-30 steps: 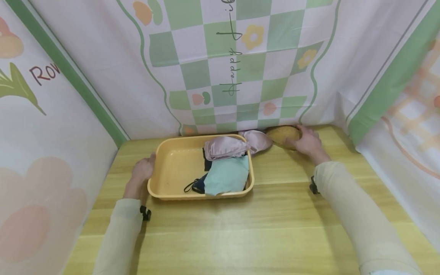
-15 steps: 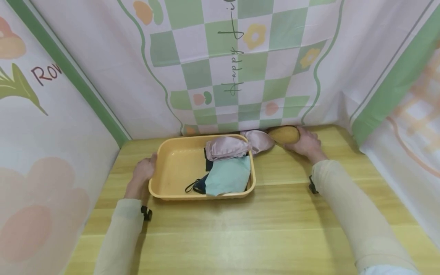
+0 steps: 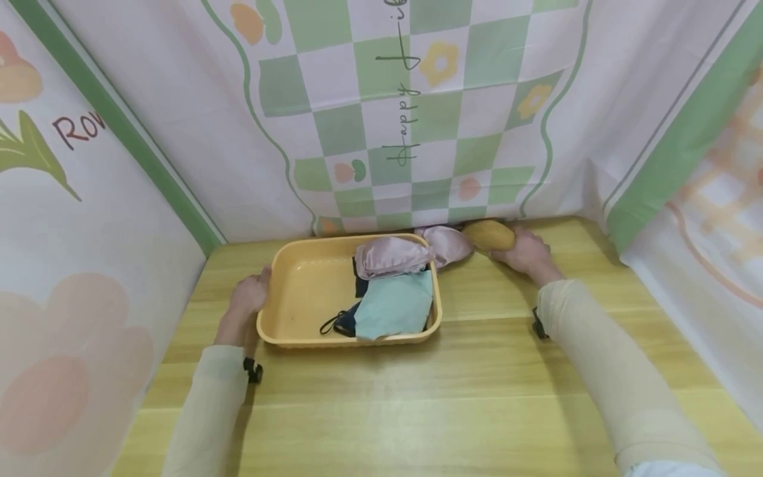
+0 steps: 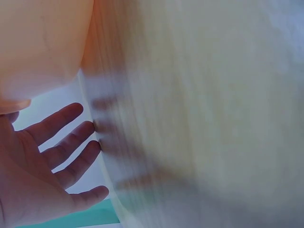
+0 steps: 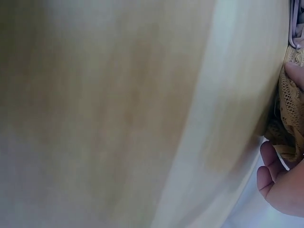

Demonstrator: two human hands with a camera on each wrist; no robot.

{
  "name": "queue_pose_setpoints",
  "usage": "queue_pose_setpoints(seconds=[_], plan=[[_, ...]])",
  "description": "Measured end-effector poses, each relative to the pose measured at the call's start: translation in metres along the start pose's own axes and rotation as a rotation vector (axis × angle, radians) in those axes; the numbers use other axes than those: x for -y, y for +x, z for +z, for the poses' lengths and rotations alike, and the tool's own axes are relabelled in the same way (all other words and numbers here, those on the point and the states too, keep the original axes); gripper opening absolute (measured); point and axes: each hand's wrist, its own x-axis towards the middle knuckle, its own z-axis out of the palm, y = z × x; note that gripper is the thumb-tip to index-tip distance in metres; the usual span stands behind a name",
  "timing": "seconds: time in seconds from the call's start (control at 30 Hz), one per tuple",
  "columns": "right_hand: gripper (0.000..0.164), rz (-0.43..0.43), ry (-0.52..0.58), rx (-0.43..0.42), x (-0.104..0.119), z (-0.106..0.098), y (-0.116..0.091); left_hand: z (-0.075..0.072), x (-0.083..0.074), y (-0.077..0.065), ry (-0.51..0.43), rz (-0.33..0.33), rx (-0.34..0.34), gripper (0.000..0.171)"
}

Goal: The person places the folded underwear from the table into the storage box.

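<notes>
A mustard lace bra lies against the back wall, its lace band showing in the right wrist view. My right hand grips its right end, thumb over the lace and fingers behind. A pink satin bra lies just left of it, partly over the right rim of a yellow plastic tray. At the tray's left end my left hand touches the side near the rim. In the left wrist view its fingers are straight and spread below the tray's wall.
Folded inside the tray's right half are a mint green cloth and a dark navy garment with a thin strap. The wooden table meets a printed cloth backdrop at the back and sides.
My right hand has shifted slightly left and closed further round the end of the mustard bra, which now looks a little narrower. The left hand and tray stay put.
</notes>
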Motion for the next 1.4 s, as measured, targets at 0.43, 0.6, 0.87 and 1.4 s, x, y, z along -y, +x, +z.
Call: queue_pose_setpoints(seconds=[0.43,0.6,0.87,1.4], plan=[[0.071,-0.059,-0.005,-0.023,-0.002,-0.001,-0.006,0.000,-0.001,-0.001,0.005,0.014,-0.005,0.090],[0.062,-0.097,0.057,-0.065,-0.005,0.000,-0.011,0.000,-0.001,-0.002,0.008,0.013,-0.004,0.088],[0.064,-0.112,0.162,-0.086,-0.007,-0.001,-0.022,-0.001,-0.002,-0.003,0.017,0.010,-0.002,0.090],[0.071,-0.097,0.274,-0.077,0.002,-0.005,-0.040,0.000,0.000,-0.001,0.031,0.031,-0.009,0.092]])
